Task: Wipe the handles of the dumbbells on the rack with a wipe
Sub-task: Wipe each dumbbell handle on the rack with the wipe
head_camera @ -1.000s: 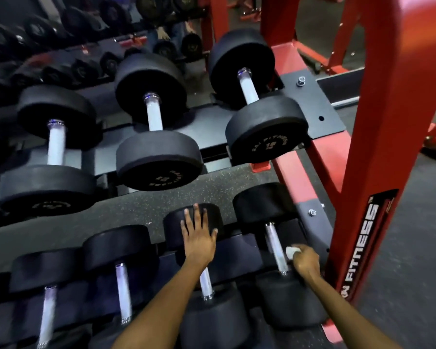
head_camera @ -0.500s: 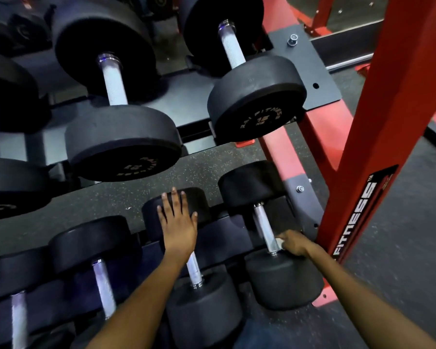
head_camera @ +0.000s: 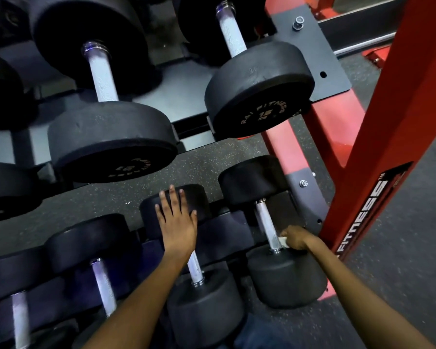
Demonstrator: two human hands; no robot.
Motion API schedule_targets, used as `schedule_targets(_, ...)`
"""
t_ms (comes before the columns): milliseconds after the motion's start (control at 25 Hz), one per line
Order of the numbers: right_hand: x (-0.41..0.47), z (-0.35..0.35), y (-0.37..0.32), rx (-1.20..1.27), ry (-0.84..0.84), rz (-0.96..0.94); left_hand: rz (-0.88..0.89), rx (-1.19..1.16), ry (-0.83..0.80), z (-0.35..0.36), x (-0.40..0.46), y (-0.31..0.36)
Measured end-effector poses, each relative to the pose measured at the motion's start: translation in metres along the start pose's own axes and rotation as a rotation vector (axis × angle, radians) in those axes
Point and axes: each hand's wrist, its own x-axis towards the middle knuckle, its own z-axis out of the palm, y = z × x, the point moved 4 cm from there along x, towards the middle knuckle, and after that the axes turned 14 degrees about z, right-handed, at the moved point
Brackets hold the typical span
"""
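Black dumbbells with silver handles lie on a two-tier rack. My right hand (head_camera: pixel 294 238) grips a white wipe (head_camera: pixel 283 241) against the near end of the handle (head_camera: pixel 266 224) of the rightmost lower dumbbell (head_camera: pixel 286 278). My left hand (head_camera: pixel 177 224) rests flat, fingers spread, on the far head of the neighbouring lower dumbbell (head_camera: pixel 204 306), hiding the upper part of its handle (head_camera: pixel 195 269). Two more lower dumbbell handles show at the left, the closer handle (head_camera: pixel 103 285) among them.
A red rack upright (head_camera: pixel 388 137) with a black label stands close to the right of my right hand. Larger dumbbells (head_camera: pixel 257 94) sit on the upper shelf (head_camera: pixel 310 44). Speckled rubber floor (head_camera: pixel 400 260) lies to the right.
The view has closed in on the lower tier and tilted down. My right hand with the wipe slid down the handle toward its near end. My left hand stayed on the dumbbell head.
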Motion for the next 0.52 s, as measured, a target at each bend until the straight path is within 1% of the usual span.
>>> schedule_targets(120,-0.004,-0.001,-0.01,-0.042,0.022,-0.053,0.006,0.016,-0.005,-0.001,-0.001,0.001)
schedule_targets(200,-0.007,0.003,-0.01,-0.115,0.058,-0.072,0.0,0.007,-0.019,0.0,-0.003,0.001)
schedule_targets(360,-0.011,-0.001,-0.006,-0.142,0.005,-0.112,-0.008,0.016,-0.016,0.001,0.0,0.0)
schedule_targets(440,-0.015,-0.001,-0.007,-0.087,0.016,-0.078,0.001,0.014,0.002,0.001,-0.002,0.0)
schedule_targets(520,-0.017,0.009,-0.006,-0.118,0.135,0.022,0.011,0.012,0.0,0.001,-0.002,0.0)
